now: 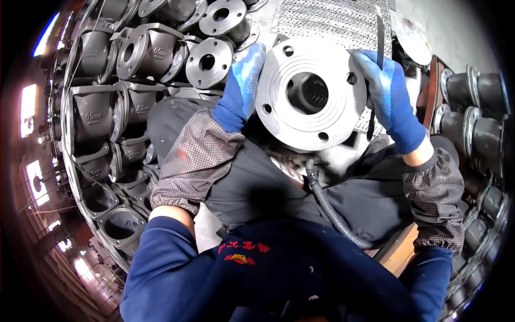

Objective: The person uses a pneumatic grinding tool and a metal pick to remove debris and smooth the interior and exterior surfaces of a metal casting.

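Observation:
Between my two hands is a flanged valve body (273, 115), a grey metal casting. Its round machined flange faces me, with bolt holes near the rim and a dark bore in the middle. My left hand (244, 86), in a blue work glove, grips its left side. On the opposite side, my right hand (387, 88), gloved the same way, holds the rim. Fingertips of both hands are partly hidden behind the casting. It is held above my lap, over the gap between my knees.
Many similar grey castings (92, 115) are stacked at left. More flanged pieces (465, 88) stand in rows at right. Ahead lies a patterned metallic-looking sheet (327, 21). A black corrugated hose (330, 206) runs over my lap; a wooden board (399, 251) shows beside my right leg.

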### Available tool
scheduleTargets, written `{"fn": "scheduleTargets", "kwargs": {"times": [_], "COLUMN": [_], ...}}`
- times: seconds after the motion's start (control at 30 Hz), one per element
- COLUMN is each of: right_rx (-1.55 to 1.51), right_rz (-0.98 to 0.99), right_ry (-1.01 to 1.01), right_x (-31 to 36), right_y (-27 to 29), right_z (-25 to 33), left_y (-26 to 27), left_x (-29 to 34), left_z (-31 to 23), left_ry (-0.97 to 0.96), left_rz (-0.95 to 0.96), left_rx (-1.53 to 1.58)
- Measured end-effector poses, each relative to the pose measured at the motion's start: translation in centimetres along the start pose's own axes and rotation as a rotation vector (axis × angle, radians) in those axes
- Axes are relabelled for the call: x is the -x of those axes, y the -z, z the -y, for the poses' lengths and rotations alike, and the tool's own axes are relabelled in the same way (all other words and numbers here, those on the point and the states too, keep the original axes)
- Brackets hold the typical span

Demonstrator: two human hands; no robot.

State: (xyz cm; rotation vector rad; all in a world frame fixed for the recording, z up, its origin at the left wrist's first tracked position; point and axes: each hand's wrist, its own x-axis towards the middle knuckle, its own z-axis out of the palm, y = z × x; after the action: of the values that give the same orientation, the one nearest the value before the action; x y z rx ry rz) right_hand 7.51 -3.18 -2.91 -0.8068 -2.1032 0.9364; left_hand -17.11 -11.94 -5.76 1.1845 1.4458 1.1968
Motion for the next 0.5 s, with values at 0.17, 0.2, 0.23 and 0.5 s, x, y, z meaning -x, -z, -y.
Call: {"fn": "scheduleTargets", "kwargs": {"times": [0.17, 0.2, 0.23, 0.5], "right_rx": [-0.415, -0.409, -0.404, 0.098], "right_rz": [-0.081, -0.087, -0.090, -0.020], "right_ry": [-0.710, -0.692, -0.673, -0.344], "right_x": [-0.8, -0.8, -0.9, -1.1], "right_y": [-0.7, -0.9, -1.2, 1.1], "right_z": [0.7, -0.1, -0.8, -2.8], "left_y": [0.4, -0.3, -0.3, -1.0], "left_x": [0.1, 0.3, 0.3, -2.2], "left_z": [-4.3, -6.0, -6.2, -4.9], "left_ry": [-0.218, -0.030, -0.025, 0.038], "left_rz": [-0.102, -0.147, -0.139, -0.154], "left_rx": [-0.202, -0.022, -0.096, -0.263]}}
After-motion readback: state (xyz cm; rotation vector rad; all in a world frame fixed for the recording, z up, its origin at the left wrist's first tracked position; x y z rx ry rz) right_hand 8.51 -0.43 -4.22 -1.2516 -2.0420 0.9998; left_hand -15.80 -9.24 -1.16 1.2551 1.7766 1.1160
